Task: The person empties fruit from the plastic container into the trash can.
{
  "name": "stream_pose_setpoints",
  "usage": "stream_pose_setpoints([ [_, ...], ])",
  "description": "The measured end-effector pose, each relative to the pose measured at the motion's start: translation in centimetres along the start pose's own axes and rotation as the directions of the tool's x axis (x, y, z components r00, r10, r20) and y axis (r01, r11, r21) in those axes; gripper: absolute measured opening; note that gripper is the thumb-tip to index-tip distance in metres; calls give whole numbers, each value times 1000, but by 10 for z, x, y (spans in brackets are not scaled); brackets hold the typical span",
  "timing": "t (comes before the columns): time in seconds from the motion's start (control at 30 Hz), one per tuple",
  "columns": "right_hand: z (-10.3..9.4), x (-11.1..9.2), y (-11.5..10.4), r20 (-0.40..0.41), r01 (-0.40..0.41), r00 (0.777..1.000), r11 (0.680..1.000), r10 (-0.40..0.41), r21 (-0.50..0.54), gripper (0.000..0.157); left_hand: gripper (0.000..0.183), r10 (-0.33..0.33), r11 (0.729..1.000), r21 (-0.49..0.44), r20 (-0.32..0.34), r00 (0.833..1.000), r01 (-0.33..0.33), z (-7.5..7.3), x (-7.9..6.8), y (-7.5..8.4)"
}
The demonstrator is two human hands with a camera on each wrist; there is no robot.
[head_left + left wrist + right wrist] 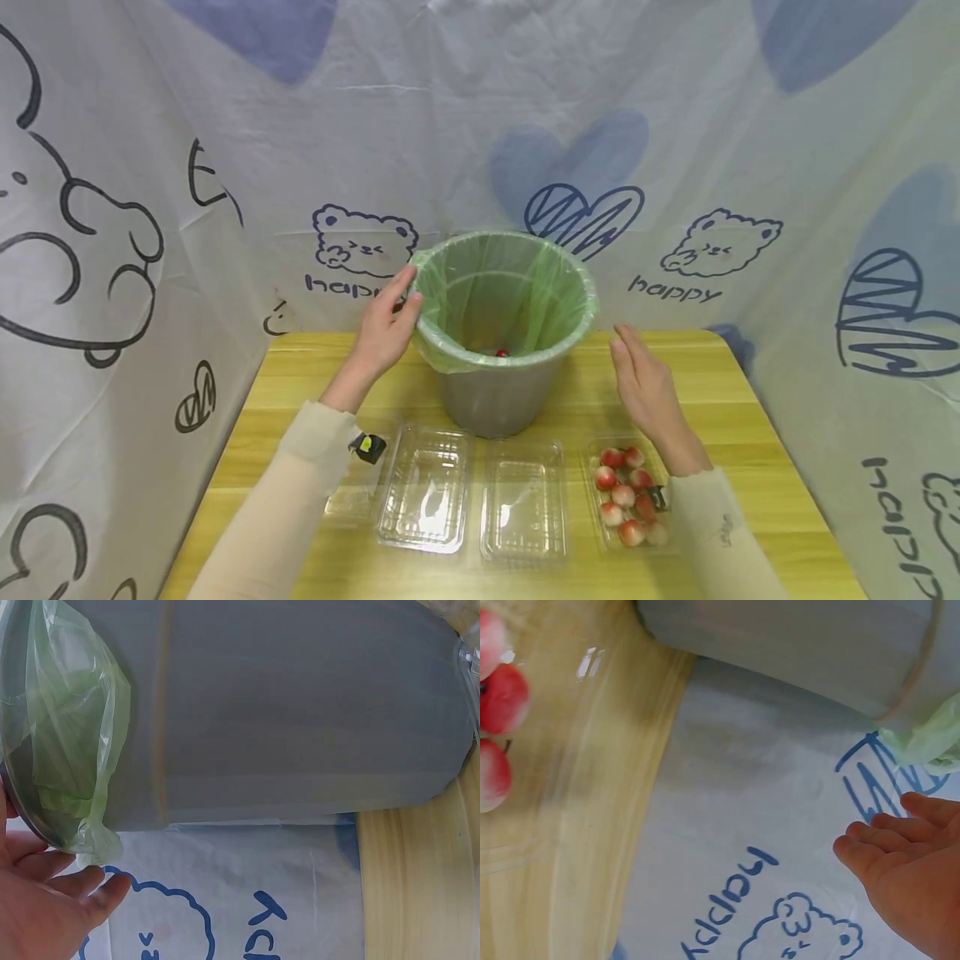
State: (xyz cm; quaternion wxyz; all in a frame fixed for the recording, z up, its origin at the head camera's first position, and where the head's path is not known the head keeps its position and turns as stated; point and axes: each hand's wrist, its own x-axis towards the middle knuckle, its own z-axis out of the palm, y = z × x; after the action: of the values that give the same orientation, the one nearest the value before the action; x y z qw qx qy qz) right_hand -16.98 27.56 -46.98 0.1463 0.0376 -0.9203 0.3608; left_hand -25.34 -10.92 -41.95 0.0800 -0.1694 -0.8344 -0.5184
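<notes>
A grey trash bin (491, 400) lined with a thin green plastic bag (551, 296) stands at the back middle of the table. One small red thing (502, 353) shows inside it. My left hand (386, 325) touches the left side of the bin's rim, its fingers fairly straight; in the left wrist view the hand (52, 892) is beside a bunched bit of the bag. To the right of the bin, my right hand (651, 392) is held in the air, apart from it, with extended fingers. The right wrist view shows nothing in that hand (915, 870).
Clear plastic containers (426, 492) (523, 500) lie on the wooden table (720, 400) in front of the bin, another partly under the left wrist. A clear tray at right holds several red-and-white fruits (622, 496). A printed curtain (450, 125) hangs around the table.
</notes>
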Motion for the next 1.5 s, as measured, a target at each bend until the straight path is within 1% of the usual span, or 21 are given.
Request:
stream_pose_setpoints([
  [0.3,-2,-18,19,2,-31,1000,999,31,-23,57,56,-18,1000,-9,-16,1000,17,3,1,-1],
  [0.4,-3,-25,27,15,-42,999,999,42,-27,58,57,-24,1000,-9,-25,999,24,4,0,0],
  [0.67,-8,-45,52,65,-111,991,993,113,-34,62,56,-26,1000,-15,-31,999,26,4,-1,0],
  [0.87,-10,-58,65,85,-132,987,990,136,-51,61,56,-16,1000,-27,-37,999,15,4,-1,0],
  [1.0,-10,-66,73,76,-141,986,987,146,-73,61,57,-26,999,-36,-30,999,25,4,0,0],
  [1.13,-10,-78,81,74,-150,985,985,156,-85,59,57,-29,998,-53,-19,999,28,6,1,2],
  [1.37,-4,-98,97,105,-199,971,971,213,-128,59,56,-43,996,-74,-31,999,41,5,1,1],
  [1.5,0,-105,106,112,-204,969,968,222,-146,59,55,-52,996,-75,-31,998,50,4,0,1],
])
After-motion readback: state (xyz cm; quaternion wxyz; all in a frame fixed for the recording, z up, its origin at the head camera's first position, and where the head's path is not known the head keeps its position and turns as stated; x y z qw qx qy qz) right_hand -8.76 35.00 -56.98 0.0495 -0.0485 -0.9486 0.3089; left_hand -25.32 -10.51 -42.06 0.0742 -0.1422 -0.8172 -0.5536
